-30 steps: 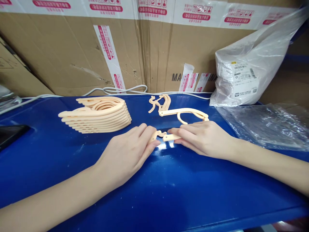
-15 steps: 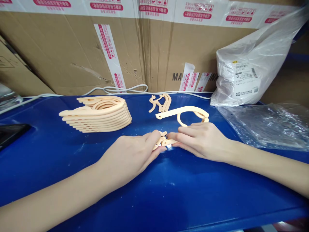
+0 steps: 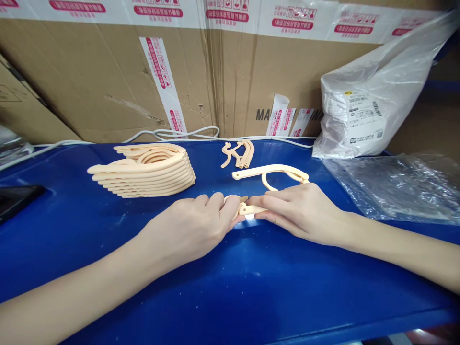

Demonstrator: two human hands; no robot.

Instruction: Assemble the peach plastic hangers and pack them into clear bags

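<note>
My left hand (image 3: pixel 201 221) is closed on a small cream plastic hanger piece, mostly hidden by the fingers. Between finger and thumb, my right hand (image 3: pixel 300 208) pinches a cream hanger arm (image 3: pixel 255 210), whose holed end meets the left-hand piece at mid-table. Behind the right fingers a longer curved hanger arm (image 3: pixel 266 169) with a loop extends leftward; whether it joins the held arm is hidden. At the left lies a neat stack of cream folding hangers (image 3: pixel 154 177). Several loose hook-shaped pieces (image 3: pixel 246 153) lie beyond the hands.
Large cardboard boxes (image 3: pixel 230 81) wall off the back of the blue table (image 3: pixel 215 297). A white cable (image 3: pixel 187 134) runs along their base. To the right are a white plastic parcel bag (image 3: pixel 352 110) and clear plastic film (image 3: pixel 395 189). A black flat object (image 3: pixel 21 201) lies far left.
The left fingers have curled further over the small piece, and its end has come up against the hanger arm. The curved arm behind the right hand has tipped slightly lower.
</note>
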